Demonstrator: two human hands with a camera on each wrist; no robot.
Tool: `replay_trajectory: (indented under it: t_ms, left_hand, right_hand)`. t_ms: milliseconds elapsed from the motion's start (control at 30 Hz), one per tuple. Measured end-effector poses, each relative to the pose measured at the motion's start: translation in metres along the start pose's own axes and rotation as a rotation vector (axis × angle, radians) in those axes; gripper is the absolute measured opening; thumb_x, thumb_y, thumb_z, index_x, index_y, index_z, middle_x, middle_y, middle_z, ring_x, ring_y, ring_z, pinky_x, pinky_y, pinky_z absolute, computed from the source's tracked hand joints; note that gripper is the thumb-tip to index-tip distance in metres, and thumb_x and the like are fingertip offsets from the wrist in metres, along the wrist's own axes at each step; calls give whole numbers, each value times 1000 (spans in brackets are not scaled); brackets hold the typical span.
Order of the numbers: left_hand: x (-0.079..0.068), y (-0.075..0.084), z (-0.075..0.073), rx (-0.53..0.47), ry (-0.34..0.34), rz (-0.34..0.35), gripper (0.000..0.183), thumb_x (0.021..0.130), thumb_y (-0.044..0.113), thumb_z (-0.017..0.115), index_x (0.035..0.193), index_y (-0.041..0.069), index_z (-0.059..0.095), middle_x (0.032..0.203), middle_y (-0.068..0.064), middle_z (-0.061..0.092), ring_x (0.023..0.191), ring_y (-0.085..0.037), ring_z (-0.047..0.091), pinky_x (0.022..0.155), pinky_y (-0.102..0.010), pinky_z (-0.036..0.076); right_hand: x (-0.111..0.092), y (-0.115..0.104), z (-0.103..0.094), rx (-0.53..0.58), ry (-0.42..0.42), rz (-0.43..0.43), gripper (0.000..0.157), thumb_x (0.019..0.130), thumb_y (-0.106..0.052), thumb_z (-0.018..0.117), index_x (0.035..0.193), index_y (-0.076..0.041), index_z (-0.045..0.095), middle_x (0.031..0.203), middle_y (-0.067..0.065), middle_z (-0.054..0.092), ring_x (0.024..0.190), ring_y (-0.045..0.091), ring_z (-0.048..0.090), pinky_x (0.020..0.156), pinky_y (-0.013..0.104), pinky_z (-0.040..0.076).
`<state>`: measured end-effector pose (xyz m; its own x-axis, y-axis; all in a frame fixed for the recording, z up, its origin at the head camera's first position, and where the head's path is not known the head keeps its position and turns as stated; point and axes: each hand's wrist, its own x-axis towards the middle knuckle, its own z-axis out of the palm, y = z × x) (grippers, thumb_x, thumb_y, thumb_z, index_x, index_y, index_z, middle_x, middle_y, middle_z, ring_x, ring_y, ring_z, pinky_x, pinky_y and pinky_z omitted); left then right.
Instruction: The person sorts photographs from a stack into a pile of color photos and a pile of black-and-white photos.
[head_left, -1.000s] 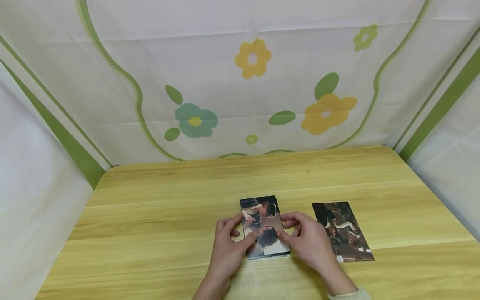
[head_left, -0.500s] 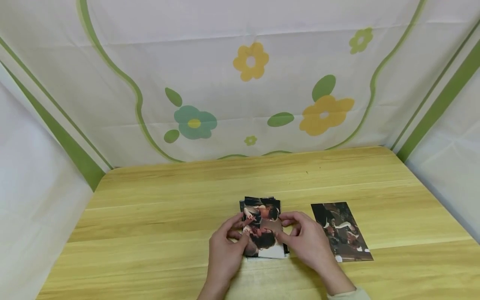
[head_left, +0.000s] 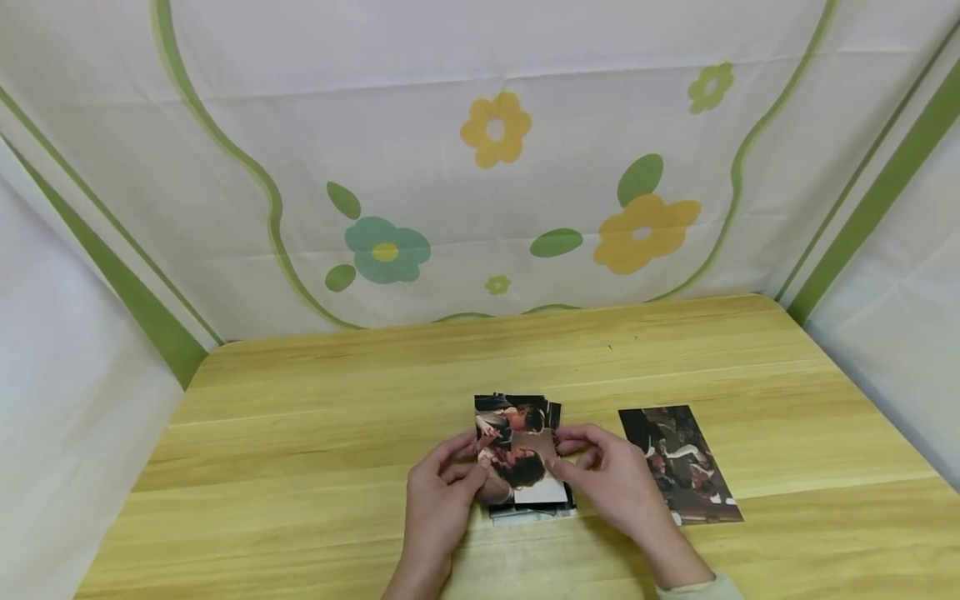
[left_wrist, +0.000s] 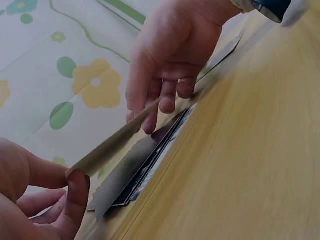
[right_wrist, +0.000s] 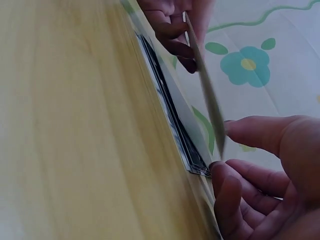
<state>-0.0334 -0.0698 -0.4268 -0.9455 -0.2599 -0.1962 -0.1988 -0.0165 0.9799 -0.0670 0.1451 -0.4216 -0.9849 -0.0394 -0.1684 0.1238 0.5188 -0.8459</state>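
A stack of photo prints (right_wrist: 165,100) lies on the table, its edges slightly uneven. The top photo (head_left: 517,462), showing two people, is tilted up off the stack and shifted left over it. My left hand (head_left: 442,492) pinches its left edge, thumb on the picture side and fingers underneath. At the opposite edge is my right hand (head_left: 611,475); its thumb rests on the picture side and its curled fingers sit below, close to the stack's corner. In the left wrist view the raised photo (left_wrist: 115,142) spans both hands edge-on, apart from the stack below.
One separate photo (head_left: 686,467) lies flat to the right, partly behind the right hand. The wood-grain table (head_left: 300,467) is bordered by a white cloth backdrop (head_left: 420,167) with printed flowers, with cloth walls on both sides.
The top photo has come up off the stack, shifting right, then left across it, with both hands at its edges. More of the uneven stack now shows beneath. The separate photo has stayed put.
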Motion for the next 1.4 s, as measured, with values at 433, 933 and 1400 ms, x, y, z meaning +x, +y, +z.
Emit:
replay_trajectory:
  t_ms: [433, 933, 1400]
  left_hand:
    - [1, 0, -1, -71, 17, -29, 45, 92, 2, 81, 136, -2, 70, 123, -19, 76, 85, -10, 72, 68, -22, 61]
    - [1, 4, -4, -98, 1, -43, 44, 90, -5, 78, 134, -3, 71, 117, -17, 74, 87, -10, 70, 70, -24, 62]
    - [-1, 5, 3, -80, -44, -40, 43, 91, -2, 78, 134, -1, 71, 116, -15, 74, 85, -11, 69, 68, -24, 59]
  right_hand:
    - [0, -5, 0, 159, 4, -23, 39, 90, -11, 86, 128, -10, 75, 108, 6, 75, 87, 13, 68, 76, 22, 58]
    - [1, -8, -1, 185, 1, -25, 38, 91, -11, 85, 127, -10, 75, 107, 6, 75, 86, 13, 68, 74, 22, 58]
    - [0, -3, -11, 171, 11, -10, 41, 89, -11, 87, 129, -9, 74, 109, 8, 75, 85, 13, 68, 69, 23, 57]
